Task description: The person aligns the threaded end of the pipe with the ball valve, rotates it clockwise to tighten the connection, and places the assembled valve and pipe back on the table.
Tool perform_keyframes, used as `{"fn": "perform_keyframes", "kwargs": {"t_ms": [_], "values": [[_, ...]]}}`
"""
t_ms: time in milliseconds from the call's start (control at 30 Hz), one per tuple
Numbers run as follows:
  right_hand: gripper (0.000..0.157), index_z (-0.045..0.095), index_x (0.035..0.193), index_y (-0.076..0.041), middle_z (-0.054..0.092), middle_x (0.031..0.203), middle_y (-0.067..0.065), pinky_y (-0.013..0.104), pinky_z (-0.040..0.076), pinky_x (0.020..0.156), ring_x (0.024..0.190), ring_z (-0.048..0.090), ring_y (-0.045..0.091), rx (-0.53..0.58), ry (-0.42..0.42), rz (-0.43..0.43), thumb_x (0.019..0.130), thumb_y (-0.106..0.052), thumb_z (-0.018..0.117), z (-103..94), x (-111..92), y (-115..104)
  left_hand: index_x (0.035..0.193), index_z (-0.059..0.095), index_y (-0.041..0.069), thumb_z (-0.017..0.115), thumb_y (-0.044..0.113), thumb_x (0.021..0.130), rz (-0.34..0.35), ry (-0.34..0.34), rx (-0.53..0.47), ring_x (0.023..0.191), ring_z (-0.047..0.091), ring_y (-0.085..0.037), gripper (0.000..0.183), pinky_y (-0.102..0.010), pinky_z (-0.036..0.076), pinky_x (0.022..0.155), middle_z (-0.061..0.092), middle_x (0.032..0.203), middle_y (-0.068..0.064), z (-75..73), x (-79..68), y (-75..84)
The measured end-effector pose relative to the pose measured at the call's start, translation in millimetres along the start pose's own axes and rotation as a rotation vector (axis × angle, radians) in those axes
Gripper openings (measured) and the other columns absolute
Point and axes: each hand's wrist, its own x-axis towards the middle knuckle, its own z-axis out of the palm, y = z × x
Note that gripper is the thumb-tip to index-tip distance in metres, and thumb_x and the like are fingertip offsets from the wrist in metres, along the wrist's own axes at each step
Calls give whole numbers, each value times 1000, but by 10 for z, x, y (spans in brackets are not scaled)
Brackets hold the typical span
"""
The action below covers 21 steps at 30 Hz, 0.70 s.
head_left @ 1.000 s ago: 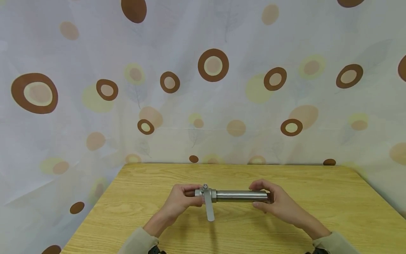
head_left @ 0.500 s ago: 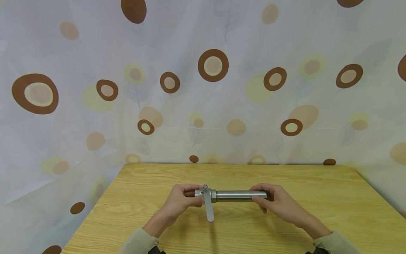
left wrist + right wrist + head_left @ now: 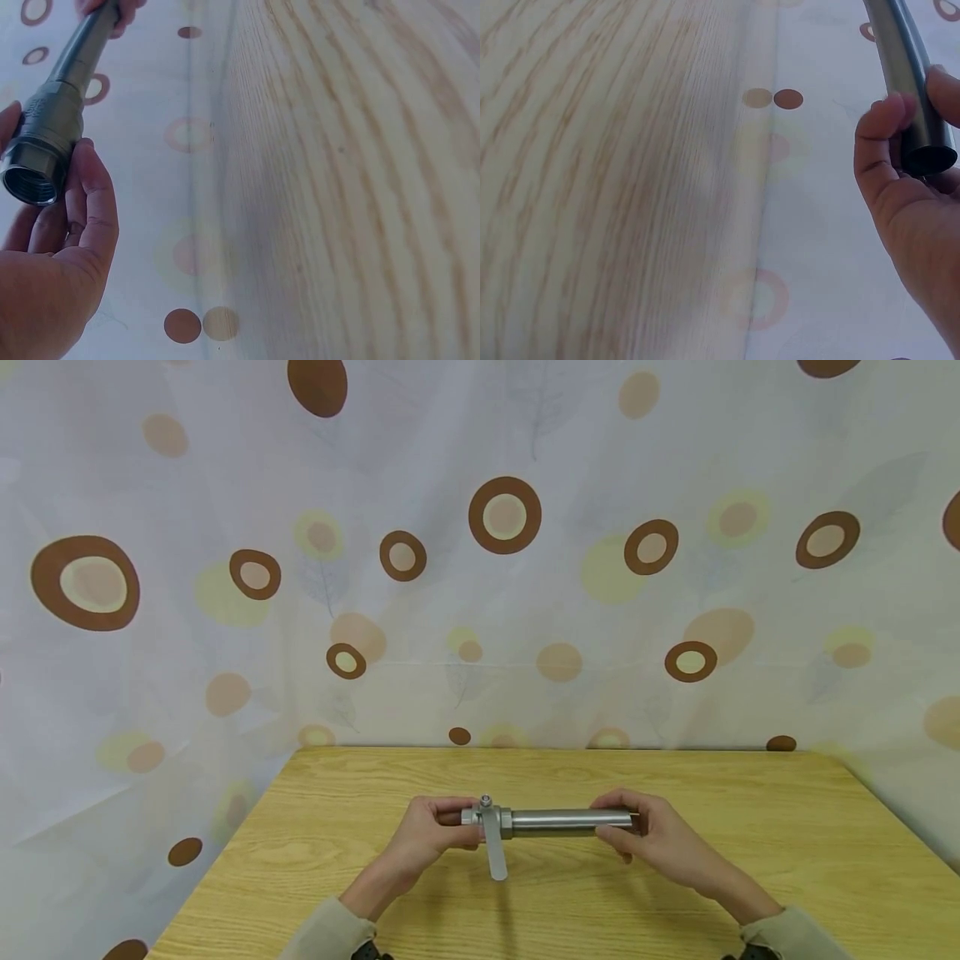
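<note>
Up comes the thumb [image 3: 618, 838] of the right hand [image 3: 662, 843], from below the metal pipe [image 3: 555, 822] onto its near side! That hand now grips the pipe's free end, the left hand [image 3: 429, 835] holds the lever valve [image 3: 489, 821] opposite, and the pipe runs level between both, raised above the worktop [image 3: 360, 777].

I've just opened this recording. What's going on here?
A person is holding a metal valve and a smooth metal pipe above a wooden table, with both hands. The left hand grips the valve and the right hand holds the pipe near its far end. The two parts meet in one line, roughly level, and the valve's lever points toward the person. How firmly they are joined isn't visible.
</note>
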Motion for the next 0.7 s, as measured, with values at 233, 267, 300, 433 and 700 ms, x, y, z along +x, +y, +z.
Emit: {"fn": "perform_keyframes", "kwargs": {"t_ms": [233, 267, 300, 433, 700], "values": [[34, 60, 133, 5, 61, 87, 13, 39, 46, 55, 63, 49, 28, -38, 9, 51, 108, -18, 64, 0, 3, -35, 133, 69, -8, 80, 2, 92, 6, 3, -4, 100, 75, -21, 43, -37, 63, 86, 75, 119, -18, -3, 1, -4], [35, 59, 133, 5, 62, 95, 14, 37, 49, 57, 68, 54, 24, -34, 10, 41, 107, -17, 66, 6, 4, -36, 133, 69, -8, 80, 2, 92, 6, 4, -5, 100, 75, -21, 43, -37, 63, 86, 75, 119, -18, -6, 0, -6], [36, 58, 134, 5, 63, 103, 16, 34, 52, 60, 74, 58, 20, -31, 13, 26, 106, -15, 68, 13, 5, -34, 133, 69, -8, 80, 2, 92, 6, 5, -5, 100, 75, -21, 43, -37, 63, 86, 75, 119, -18, -8, 1, -8], [36, 55, 131, 5, 60, 119, 22, 28, 55, 66, 90, 63, 13, -13, 14, -54, 101, -6, 72, 32, 10, -22, 132, 69, -8, 80, 2, 92, 3, 5, -8, 100, 75, -21, 42, -37, 63, 86, 75, 119, -18, -12, 2, -18], [28, 62, 127, 5, 64, 99, 16, 32, 48, 54, 64, 51, 16, -41, 11, -11, 105, -12, 68, 9, 9, -36, 132, 69, -8, 79, 1, 93, 9, -1, -7, 99, 75, -20, 42, -37, 63, 85, 75, 119, -18, -17, -3, -14]]}}
